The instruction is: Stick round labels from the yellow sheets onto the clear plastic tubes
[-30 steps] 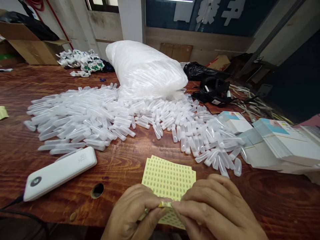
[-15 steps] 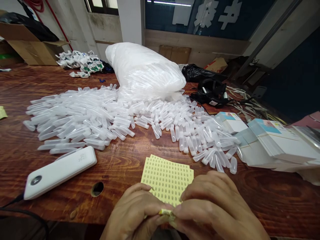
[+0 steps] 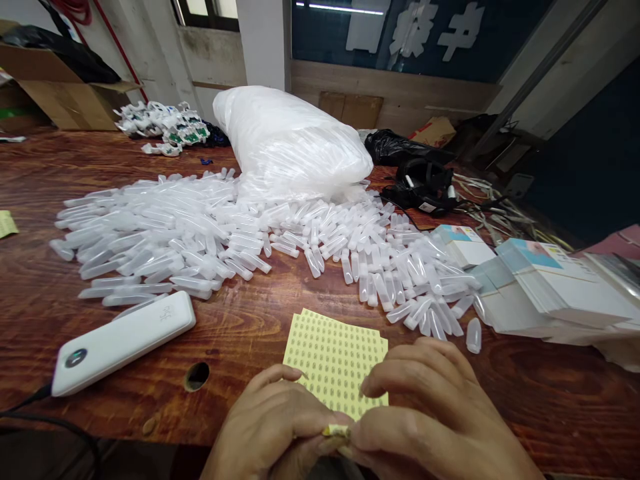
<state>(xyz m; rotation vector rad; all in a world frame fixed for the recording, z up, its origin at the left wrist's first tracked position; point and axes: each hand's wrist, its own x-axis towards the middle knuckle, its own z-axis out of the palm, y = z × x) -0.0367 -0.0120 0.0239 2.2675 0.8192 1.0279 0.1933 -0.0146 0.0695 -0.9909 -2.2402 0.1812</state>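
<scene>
At the near edge of the table, my left hand [image 3: 275, 427] and my right hand [image 3: 435, 413] meet, closed with thumbs and fingertips pinching a small yellow strip [image 3: 337, 431] between them. It looks like a bit of label paper, rolled or bent, but much of it is covered by my fingers. Just beyond my fingers lie yellow sheets of small printed labels [image 3: 335, 353], stacked slightly askew. Past these spreads a large heap of translucent plastic tubes [image 3: 145, 227]. One tube [image 3: 473, 335] lies apart near my right hand.
A white power bank [image 3: 125, 343] with a cable lies at left, near a hole [image 3: 197, 377] in the tabletop. Behind the tubes sits a bulging white plastic bag [image 3: 295, 143]. Banded stacks of white cards [image 3: 575, 287] stand at right, with black straps [image 3: 423, 187] farther back.
Both hands stay together over the yellow strip, with small shifts of the right fingers. The lone tube near my right hand has slid slightly right and towards me.
</scene>
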